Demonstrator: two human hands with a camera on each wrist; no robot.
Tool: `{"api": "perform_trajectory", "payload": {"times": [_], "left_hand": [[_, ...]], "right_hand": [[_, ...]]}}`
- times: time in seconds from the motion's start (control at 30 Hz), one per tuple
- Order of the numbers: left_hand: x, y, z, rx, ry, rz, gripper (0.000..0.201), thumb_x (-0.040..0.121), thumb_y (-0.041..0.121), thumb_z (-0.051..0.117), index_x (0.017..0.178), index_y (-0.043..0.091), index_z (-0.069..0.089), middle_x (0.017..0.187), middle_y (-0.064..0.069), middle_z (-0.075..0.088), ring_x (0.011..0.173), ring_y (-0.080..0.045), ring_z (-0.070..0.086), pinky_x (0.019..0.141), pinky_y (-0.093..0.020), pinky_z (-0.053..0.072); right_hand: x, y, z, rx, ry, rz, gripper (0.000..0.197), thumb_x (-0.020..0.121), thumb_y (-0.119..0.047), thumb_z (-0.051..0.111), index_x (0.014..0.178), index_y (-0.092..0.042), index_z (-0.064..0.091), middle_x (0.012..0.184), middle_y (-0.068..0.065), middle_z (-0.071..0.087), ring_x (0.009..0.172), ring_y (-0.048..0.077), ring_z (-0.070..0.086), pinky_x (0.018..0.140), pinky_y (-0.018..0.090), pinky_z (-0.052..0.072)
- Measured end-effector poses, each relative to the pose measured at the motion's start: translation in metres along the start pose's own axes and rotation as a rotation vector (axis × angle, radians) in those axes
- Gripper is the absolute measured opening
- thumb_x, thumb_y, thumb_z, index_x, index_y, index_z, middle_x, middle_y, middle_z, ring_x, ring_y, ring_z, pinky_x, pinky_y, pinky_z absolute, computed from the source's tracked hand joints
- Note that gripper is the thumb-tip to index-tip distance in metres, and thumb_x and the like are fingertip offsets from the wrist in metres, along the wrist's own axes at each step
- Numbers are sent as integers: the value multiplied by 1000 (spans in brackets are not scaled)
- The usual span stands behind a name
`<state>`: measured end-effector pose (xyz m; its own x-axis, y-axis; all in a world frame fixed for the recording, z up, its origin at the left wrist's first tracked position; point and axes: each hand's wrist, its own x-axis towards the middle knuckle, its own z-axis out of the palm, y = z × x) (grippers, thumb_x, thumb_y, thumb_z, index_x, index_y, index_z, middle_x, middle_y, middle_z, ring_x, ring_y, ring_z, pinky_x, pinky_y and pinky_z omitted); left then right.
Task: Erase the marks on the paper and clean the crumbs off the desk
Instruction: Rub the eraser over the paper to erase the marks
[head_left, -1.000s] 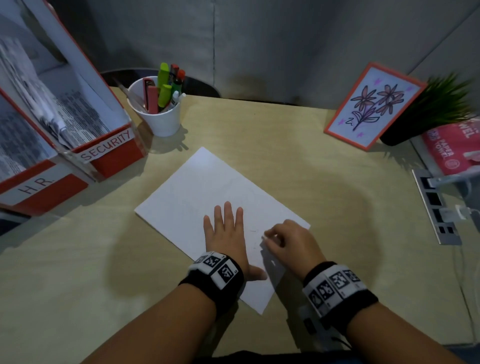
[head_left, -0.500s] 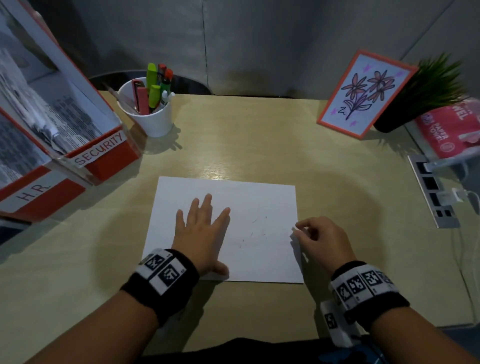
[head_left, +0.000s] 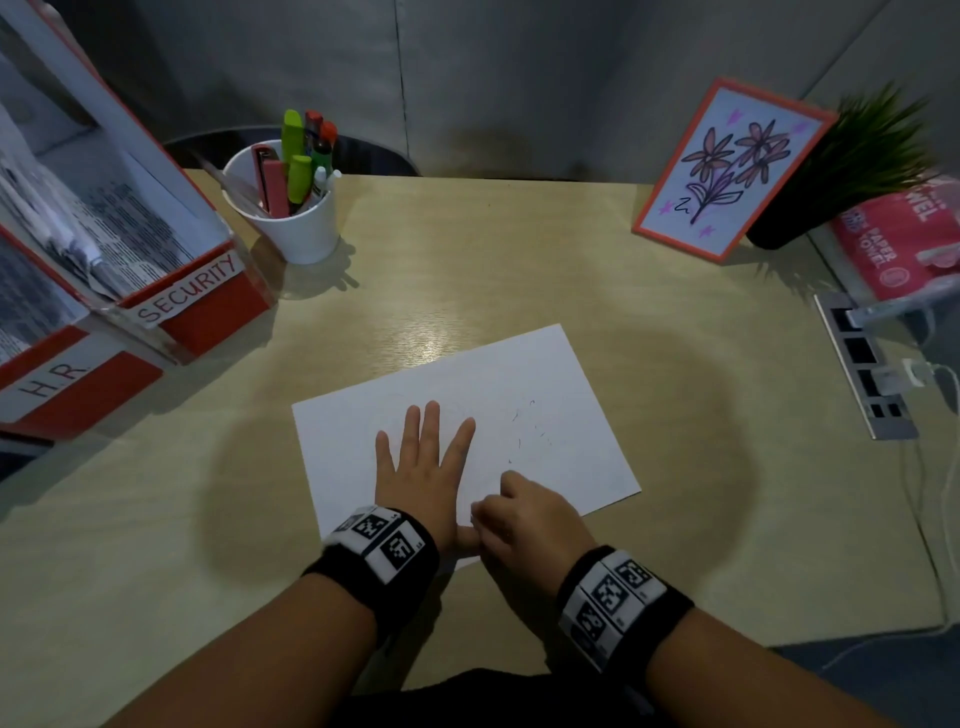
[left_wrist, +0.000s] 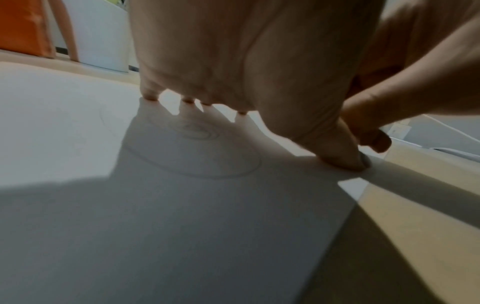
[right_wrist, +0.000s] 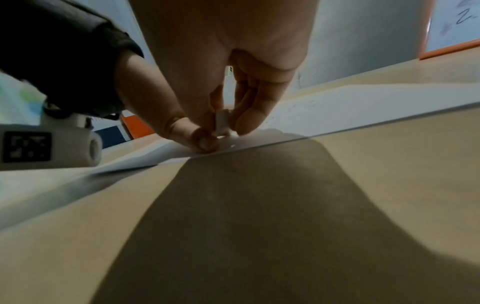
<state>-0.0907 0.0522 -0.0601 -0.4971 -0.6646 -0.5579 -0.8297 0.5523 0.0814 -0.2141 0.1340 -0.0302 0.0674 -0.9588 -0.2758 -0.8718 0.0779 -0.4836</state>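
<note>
— Where is the paper (head_left: 457, 415)?

— I see it lying skewed on the surface (head_left: 519, 270), my left hand (head_left: 421, 467) spread flat on it, fingers straight.

— And the right hand (head_left: 524, 514)?

— It pinches a small white eraser (right_wrist: 222, 121) at the paper's near edge, beside my left thumb. Crumbs (head_left: 524, 426) dot the sheet farther out.

Dim overhead light, soft shadows, edge distortion
</note>
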Motion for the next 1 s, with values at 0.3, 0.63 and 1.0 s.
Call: {"api": "perform_trajectory", "payload": {"times": [0.3,0.63,1.0], "left_hand": [[2,1,0,5,-34,-11,127,64,86,51,144,31,-31,150,-13,-39,138,-37,-34,113,-61,-11],[3,-1,1,8,-45,1,128,64,87,51,142,30,-33,150,-14,-40,138,-37,-34,113,-61,-12],[3,-1,1,16,-50,0,128,64,88,49,142,30,-34,149,-14,-40,138,-37,-34,113,-61,-12]], "right_hand": [[34,30,-24,-127,130,136,19,90,-27,55,82,-12,64,77,0,44,65,21,50,56,27,41],[43,28,-26,-130,133,180,24,92,-31,52,85,-12,65,78,-1,40,63,17,42,56,20,30],[41,22,-26,-119,114,202,23,92,-28,53,83,-11,65,77,-1,38,62,18,41,55,20,27]]}}
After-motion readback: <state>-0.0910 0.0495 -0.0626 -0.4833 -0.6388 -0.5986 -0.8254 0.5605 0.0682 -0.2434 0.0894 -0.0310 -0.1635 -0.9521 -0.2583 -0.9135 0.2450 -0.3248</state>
